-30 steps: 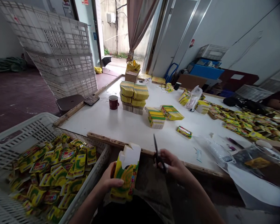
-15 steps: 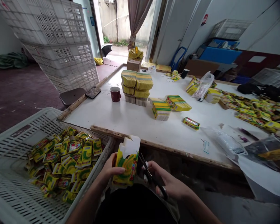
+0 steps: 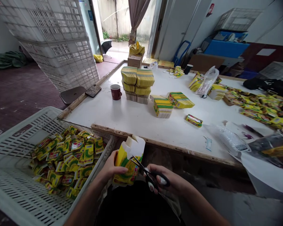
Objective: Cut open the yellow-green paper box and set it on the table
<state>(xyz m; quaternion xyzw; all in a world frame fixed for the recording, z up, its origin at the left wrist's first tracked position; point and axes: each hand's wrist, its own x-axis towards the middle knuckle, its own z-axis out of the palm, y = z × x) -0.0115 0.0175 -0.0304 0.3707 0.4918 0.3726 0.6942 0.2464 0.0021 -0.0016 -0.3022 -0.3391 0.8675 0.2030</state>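
Note:
My left hand (image 3: 111,169) grips a yellow and green cardboard box (image 3: 124,166) by its side, with the thumb across the front. White inner flaps (image 3: 135,145) stand up at the box's top. In my right hand (image 3: 163,179) is a pair of black-handled scissors (image 3: 153,177), fingers through the loops. The slightly parted blades lie at the upper front of the box; whether they touch the card I cannot tell. Left of my hands, a pale green plastic crate (image 3: 10,144) holds a heap of small yellow packets (image 3: 68,160).
On the white table (image 3: 132,122) stand stacked yellow cartons (image 3: 136,81), a maroon mug (image 3: 115,92), a phone (image 3: 93,90), more carton bundles (image 3: 162,106) and a single packet (image 3: 194,120). A wooden strip edges the table. Loose packets (image 3: 259,106) cover the right; white crates (image 3: 61,47) rise at the left.
The scissors have swung from upright beside the box to a leftward slant, their tips now over its front. The box has tilted slightly to the right.

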